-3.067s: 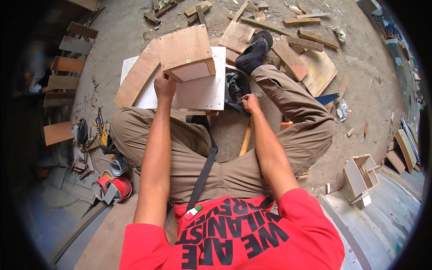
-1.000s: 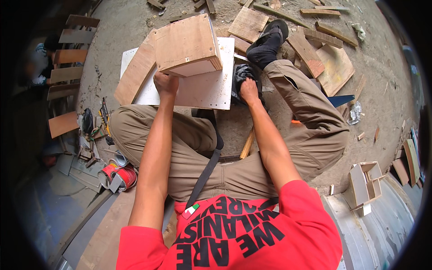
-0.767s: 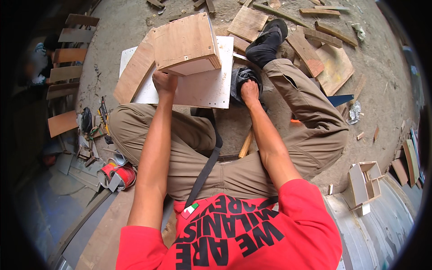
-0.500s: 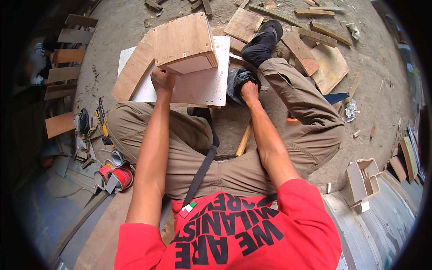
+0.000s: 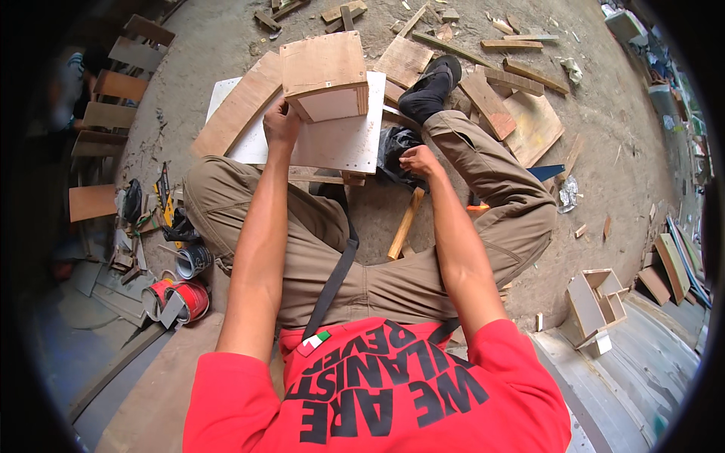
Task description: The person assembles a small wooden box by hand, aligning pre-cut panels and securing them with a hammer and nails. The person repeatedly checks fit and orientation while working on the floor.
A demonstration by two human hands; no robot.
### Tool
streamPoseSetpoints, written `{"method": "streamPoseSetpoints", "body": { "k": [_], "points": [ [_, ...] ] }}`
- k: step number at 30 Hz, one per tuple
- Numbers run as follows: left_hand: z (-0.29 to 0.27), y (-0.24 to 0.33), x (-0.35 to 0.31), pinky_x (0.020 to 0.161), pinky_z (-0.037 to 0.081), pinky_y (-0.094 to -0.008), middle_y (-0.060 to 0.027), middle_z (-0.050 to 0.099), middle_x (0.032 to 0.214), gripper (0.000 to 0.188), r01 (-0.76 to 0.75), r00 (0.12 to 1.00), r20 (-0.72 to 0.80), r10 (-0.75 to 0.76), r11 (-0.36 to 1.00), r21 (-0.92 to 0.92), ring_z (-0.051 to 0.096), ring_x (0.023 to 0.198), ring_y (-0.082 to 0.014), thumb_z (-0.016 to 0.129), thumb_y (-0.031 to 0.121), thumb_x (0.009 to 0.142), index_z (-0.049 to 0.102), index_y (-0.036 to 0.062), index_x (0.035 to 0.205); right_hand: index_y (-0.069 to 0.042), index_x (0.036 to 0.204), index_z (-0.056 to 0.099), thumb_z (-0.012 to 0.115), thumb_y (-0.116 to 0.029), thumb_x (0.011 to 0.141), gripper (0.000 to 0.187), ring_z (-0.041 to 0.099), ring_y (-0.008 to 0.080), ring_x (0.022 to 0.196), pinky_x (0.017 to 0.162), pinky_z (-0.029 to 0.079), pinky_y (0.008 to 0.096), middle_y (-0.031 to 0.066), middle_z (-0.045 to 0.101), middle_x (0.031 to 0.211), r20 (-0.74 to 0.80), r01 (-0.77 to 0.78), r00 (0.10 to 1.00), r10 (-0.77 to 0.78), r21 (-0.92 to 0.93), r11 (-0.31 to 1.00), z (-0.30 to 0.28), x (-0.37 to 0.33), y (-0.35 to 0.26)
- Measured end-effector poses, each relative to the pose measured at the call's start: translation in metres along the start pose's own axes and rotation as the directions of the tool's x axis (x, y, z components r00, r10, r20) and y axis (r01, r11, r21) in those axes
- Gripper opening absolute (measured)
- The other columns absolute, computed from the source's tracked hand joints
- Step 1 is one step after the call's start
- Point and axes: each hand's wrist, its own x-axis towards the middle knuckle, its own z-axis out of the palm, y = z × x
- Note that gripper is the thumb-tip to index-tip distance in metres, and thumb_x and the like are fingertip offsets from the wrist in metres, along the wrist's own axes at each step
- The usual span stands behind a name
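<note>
A plywood box (image 5: 323, 64) with a white inner face stands on a white board (image 5: 332, 149) in front of me. My left hand (image 5: 282, 127) is closed beside the box's near left corner; whatever its fingers hold is hidden. At the near right edge of the board lies a black plastic bag (image 5: 394, 151). Just outside the bag's opening, my right hand (image 5: 421, 161) is closed with its fingertips pinched together; anything between them is too small to make out. A wooden handle (image 5: 406, 226) lies on the ground between my legs, its far end beside the bag.
A curved plywood strip (image 5: 238, 106) lies across the white board's left side. Wood offcuts (image 5: 491, 102) surround my right foot, near a blue saw blade (image 5: 545, 172). Red cans (image 5: 189, 300) stand at the left. A small wooden compartment box (image 5: 593, 306) sits at the right.
My right hand has come out of the black bag and drawn back toward me, fingers pinched. My left hand stays by the box corner. The whole view has shifted slightly.
</note>
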Motion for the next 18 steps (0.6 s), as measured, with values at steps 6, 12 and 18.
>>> {"method": "streamPoseSetpoints", "body": {
  "k": [6,12,18],
  "points": [
    [-0.022,0.031,-0.002,0.053,0.051,-0.0270,-0.0072,0.062,0.088,0.020,0.148,0.938,-0.187,-0.291,0.827,-0.543,0.060,0.062,-0.0136,0.054,0.021,0.098,0.056,0.0024,0.104,-0.005,0.132,0.061,0.070,-0.021,0.093,0.042,0.067,0.0105,0.084,0.072,0.050,0.0238,0.0035,0.072,0.094,0.210,0.098,0.955,-0.210,0.444,0.890,-0.056,-0.081,-0.072],
    [-0.025,0.083,-0.087,0.056,0.048,-0.0254,-0.0024,0.061,0.074,0.015,0.138,0.988,0.041,-0.150,0.723,-0.676,0.056,0.060,-0.0109,0.054,0.017,0.099,0.060,0.0036,0.097,-0.003,0.133,0.057,0.065,-0.015,0.096,0.039,0.066,0.0124,0.085,0.079,0.053,0.0275,0.0043,0.068,0.094,0.102,0.171,0.894,-0.437,0.823,0.542,-0.043,-0.131,-0.120],
    [0.005,0.095,-0.116,0.062,0.047,-0.0212,-0.0013,0.066,0.079,0.019,0.206,0.909,0.418,0.010,0.858,-0.470,0.058,0.067,-0.0070,0.063,0.017,0.096,0.066,0.0014,0.108,-0.004,0.109,0.064,0.070,-0.014,0.093,0.020,0.070,0.0187,0.094,0.079,0.055,0.0295,0.0129,0.073,0.106,0.019,0.162,0.914,-0.405,0.899,0.407,-0.017,-0.139,-0.148]
  ]
}}
